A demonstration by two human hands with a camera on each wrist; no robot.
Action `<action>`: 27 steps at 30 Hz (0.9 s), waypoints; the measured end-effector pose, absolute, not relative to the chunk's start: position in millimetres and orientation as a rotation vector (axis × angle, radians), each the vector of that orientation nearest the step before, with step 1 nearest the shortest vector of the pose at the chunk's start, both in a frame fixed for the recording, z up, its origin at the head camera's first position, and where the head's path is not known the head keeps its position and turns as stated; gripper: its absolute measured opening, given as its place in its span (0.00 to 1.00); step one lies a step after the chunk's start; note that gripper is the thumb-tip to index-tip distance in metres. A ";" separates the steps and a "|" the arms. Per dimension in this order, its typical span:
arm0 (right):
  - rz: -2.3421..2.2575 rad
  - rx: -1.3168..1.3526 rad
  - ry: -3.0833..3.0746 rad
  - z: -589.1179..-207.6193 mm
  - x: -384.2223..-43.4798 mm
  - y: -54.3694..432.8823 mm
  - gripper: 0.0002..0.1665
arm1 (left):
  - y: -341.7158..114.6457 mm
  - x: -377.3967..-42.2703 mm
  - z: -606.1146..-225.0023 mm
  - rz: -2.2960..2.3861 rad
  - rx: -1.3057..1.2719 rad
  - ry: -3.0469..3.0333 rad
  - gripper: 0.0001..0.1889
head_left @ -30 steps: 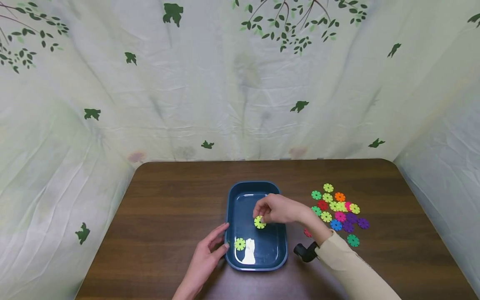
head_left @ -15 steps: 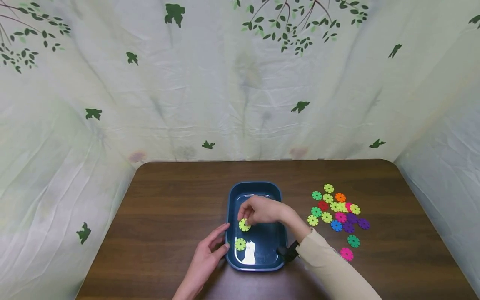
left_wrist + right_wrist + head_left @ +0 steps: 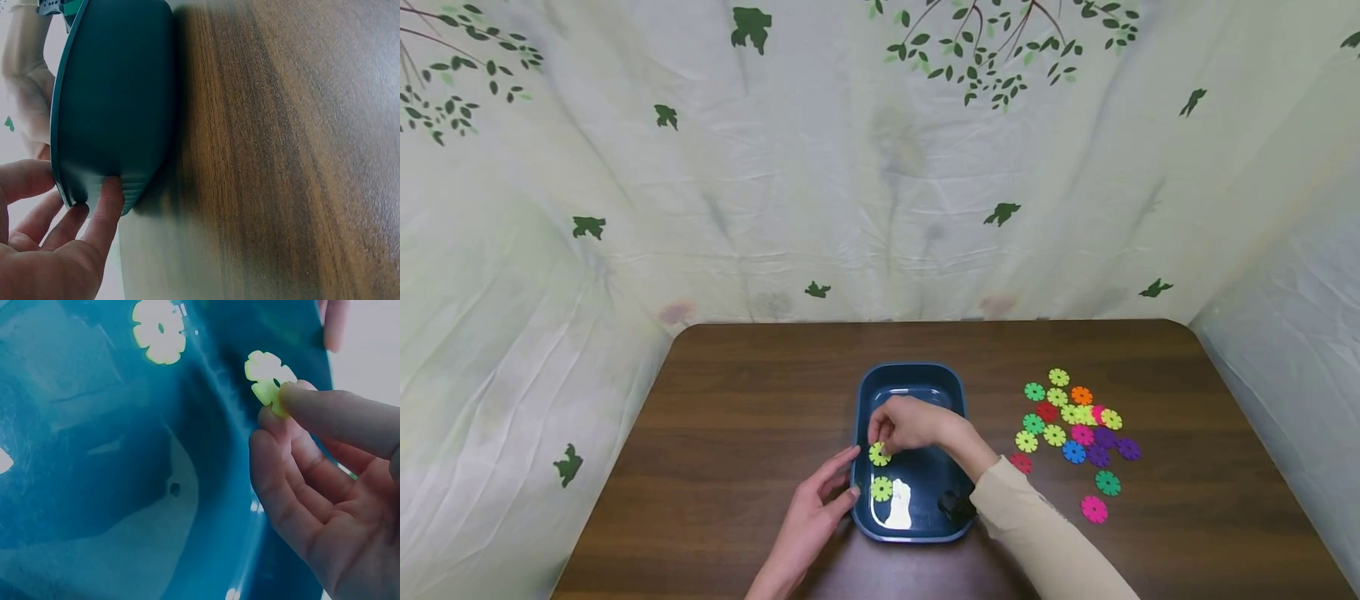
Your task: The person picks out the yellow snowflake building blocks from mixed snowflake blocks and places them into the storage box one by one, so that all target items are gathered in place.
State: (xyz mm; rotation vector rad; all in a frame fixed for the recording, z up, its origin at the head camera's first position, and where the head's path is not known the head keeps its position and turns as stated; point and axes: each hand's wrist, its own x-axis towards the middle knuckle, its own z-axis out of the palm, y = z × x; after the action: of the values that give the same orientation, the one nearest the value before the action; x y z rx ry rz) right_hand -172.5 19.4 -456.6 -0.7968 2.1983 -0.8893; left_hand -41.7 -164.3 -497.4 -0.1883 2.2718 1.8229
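Tray (image 3: 913, 534) of dark blue colour stands on the brown tabletop (image 3: 722, 433), its long axis running from the near side to the far side, and the left hand (image 3: 814, 502) is at its left long edge. The fingers of this hand are spread apart and touch the rim and the outer wall. Just inside, across the wall from the left thumb, one yellow-green lying disc (image 3: 882, 489) rests on the tray bottom. Slightly farther along the same wall is the held disc (image 3: 878, 454), of the same colour, pinched at its edge between thumb and fingers of the right hand (image 3: 912, 423). The next move, in my judgement, depends on this relation: the held disc is beyond the lying disc, near it but apart, and both make a row parallel to the long axis. The right hand reaches from the right side, across this axis, so its fingers come toward the left wall. Whether the held disc touches the bottom, I cannot tell. Farther to the right, well apart from the fingers, the scattered discs (image 3: 1082, 435) of many colours are on the tabletop.
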 end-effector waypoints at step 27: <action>-0.898 -0.714 2.276 -486.5 -174.8 11.7 0.07 | -163.2 -39.0 -496.2 1.909 -0.132 2.245 0.27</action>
State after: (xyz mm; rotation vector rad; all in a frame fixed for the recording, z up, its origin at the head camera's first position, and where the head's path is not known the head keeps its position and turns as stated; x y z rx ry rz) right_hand -174.8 11.7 -486.5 -0.7141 2.2760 -0.8978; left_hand -39.0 -163.2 -496.2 -0.1323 2.2451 1.9093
